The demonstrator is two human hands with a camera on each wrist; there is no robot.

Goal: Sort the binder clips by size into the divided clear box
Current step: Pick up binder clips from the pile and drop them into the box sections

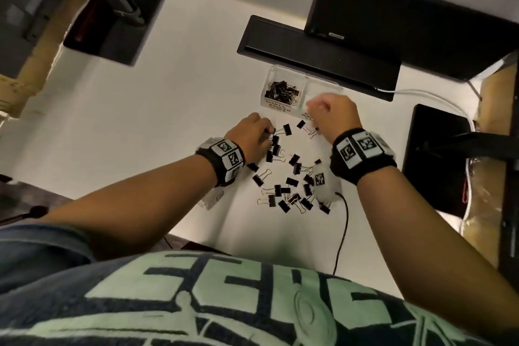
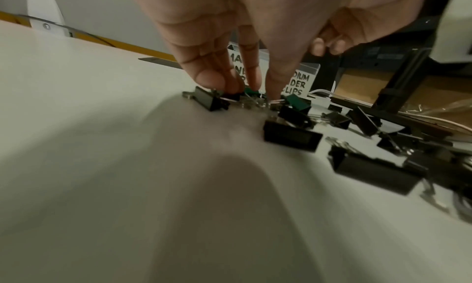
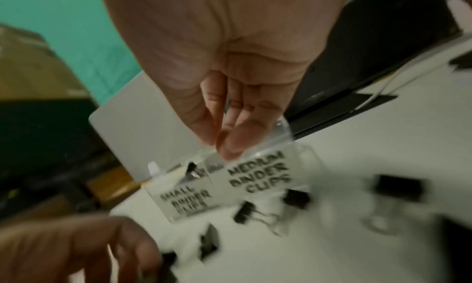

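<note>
- We see a white desk (image 1: 174,109) carrying everything; the divided clear box (image 1: 283,70) serves as our landmark, standing just in front of a black monitor base (image 1: 317,56).
- Behind the box, a dark monitor (image 1: 407,22) rises at the back of the desk.
- The box has two compartments: the left one, labelled "SMALL BINDER CLIPS" (image 3: 186,200), holds a heap of small black clips (image 1: 282,91); the right one is labelled "MEDIUM BINDER CLIPS" (image 3: 258,171), and we cannot tell what it holds, since the right hand covers it.
- Our right hand (image 1: 332,115) hovers over the front of the medium compartment, thumb (image 3: 232,142) and fingers drawn together with the tips pointing down; we see nothing between them in the wrist view.
- Our left hand (image 1: 252,137) sits in front of the box and slightly left, at the upper left edge of the loose pile, fingertips (image 2: 209,79) pressed down among black clips; whether one is actually pinched we cannot tell.
- The loose binder clips (image 1: 292,177) lie scattered on the desk in front of the box, between our two wrists, black bodies with silver wire handles.
- One clip (image 1: 286,129) lies just beside the left fingertips, near the box's front.
</note>
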